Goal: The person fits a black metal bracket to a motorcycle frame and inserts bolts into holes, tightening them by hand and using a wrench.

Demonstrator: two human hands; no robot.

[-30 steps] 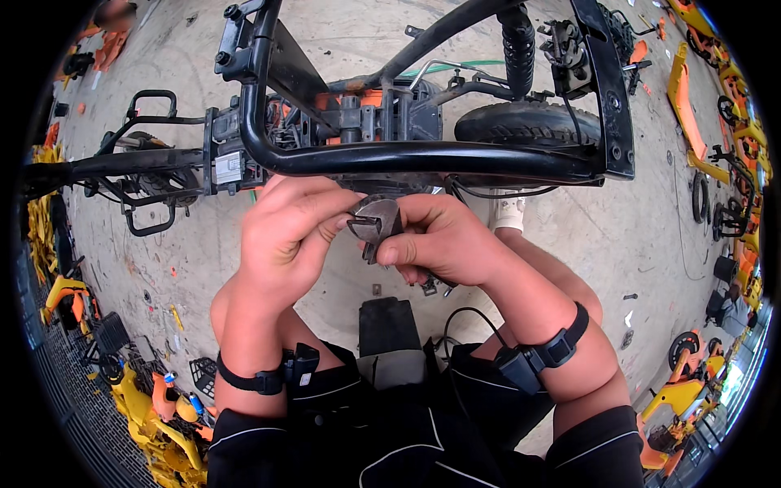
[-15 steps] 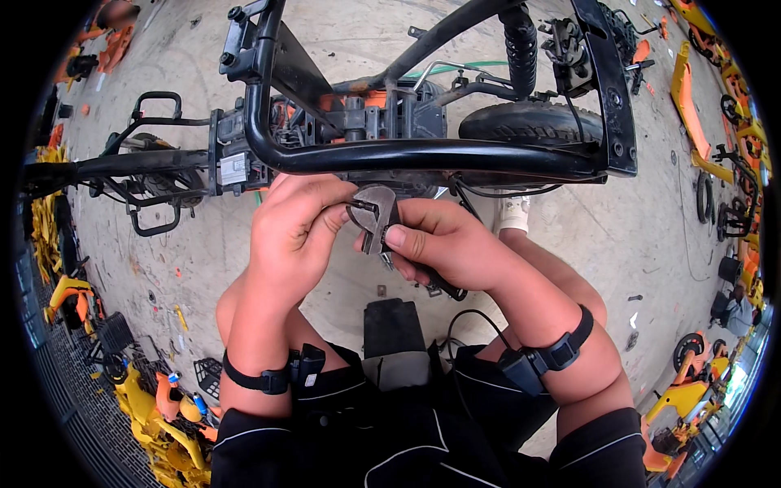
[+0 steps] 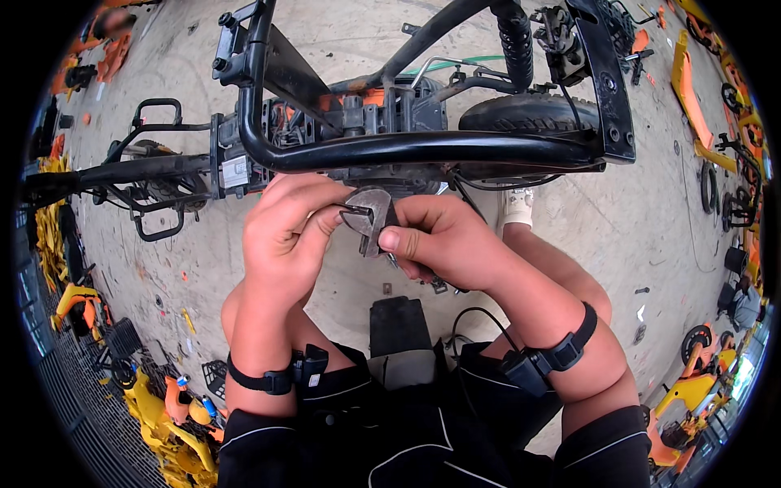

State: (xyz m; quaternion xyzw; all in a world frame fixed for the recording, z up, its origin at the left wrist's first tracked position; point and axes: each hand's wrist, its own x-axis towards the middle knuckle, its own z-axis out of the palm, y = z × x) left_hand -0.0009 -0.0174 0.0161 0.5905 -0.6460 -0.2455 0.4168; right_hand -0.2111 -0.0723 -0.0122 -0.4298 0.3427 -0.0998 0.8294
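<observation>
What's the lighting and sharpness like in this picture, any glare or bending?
Head view: a bright highlight runs along the black frame tube; head view, lower right: a bright patch looks washed out; head view, centre: the left hand, right hand and wrench look fairly sharp; head view, rim: fisheye bending, black corners.

The stained grey floor (image 3: 659, 203) stretches toward bright light (image 3: 744, 376) lower right.

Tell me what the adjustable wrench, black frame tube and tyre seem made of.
The adjustable wrench looks like steel, with a dull grey metallic sheen. The black frame tube is probably painted metal, given its glossy highlights, though the coating hides what's beneath. The tyre seems matte black rubber, judging by its blocky tread.
</observation>
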